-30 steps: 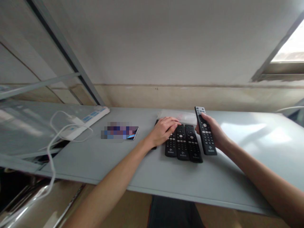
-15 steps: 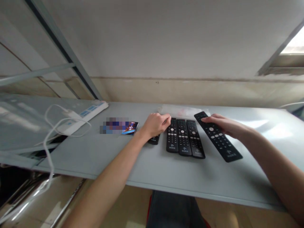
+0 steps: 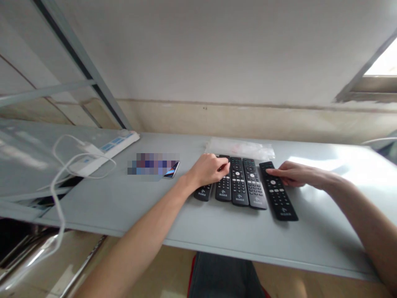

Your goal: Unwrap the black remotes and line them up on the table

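Left hand (image 3: 208,170): fingers curled, pressing on the row of remotes (image 3: 238,182).
Right hand (image 3: 293,174): flat, fingertips resting on the outer remote (image 3: 278,196).
Desk (image 3: 217,227): carries all.

Daylight enters from the window (image 3: 380,66) at upper right, glaring on the desk's (image 3: 338,165) right end; edges bend, focus soft
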The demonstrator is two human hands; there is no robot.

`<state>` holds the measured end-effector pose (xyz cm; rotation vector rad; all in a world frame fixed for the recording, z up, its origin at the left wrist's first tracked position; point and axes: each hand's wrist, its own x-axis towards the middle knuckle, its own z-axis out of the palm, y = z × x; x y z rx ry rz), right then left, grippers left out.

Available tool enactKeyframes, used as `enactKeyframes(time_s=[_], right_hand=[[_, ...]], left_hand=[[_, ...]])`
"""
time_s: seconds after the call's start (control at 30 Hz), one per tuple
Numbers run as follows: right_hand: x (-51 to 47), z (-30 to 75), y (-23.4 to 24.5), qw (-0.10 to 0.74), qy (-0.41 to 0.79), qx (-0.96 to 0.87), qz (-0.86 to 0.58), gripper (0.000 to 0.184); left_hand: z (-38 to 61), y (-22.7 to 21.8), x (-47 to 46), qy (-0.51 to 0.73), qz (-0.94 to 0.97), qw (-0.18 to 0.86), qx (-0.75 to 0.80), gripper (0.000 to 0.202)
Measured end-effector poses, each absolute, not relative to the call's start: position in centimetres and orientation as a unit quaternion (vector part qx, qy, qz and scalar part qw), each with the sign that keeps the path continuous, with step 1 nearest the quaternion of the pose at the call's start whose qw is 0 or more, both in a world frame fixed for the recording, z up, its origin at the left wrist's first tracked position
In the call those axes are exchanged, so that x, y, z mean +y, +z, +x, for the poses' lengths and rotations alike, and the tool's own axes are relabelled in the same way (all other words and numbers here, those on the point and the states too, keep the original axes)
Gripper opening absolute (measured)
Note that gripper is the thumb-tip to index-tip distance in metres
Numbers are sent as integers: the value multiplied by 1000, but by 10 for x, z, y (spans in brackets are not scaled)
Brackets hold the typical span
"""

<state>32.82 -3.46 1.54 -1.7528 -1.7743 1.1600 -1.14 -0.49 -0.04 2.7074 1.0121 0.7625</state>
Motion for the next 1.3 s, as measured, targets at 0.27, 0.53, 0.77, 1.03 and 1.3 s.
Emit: enactKeyframes(time_s=[0.27, 0.53, 0.77, 1.03, 1.3], right_hand=[[-35, 305, 7, 199, 455, -602, -625, 66], [-42, 282, 2, 198, 319, -681, -629, 71], [-45, 269, 3, 169, 201, -721, -641, 67], [-47, 272, 12, 216, 198, -724, -624, 61], [-55, 261, 0, 356, 158, -752, -532, 31]], left_hand=[[-9, 2, -9, 244, 905, 140, 320, 24], [-10, 8, -11, 223, 911, 155, 311, 20], [-11, 7, -10, 231, 909, 153, 311, 21], [-11, 11, -12, 250, 913, 112, 302, 22], [-13, 4, -4, 278, 894, 94, 339, 39]])
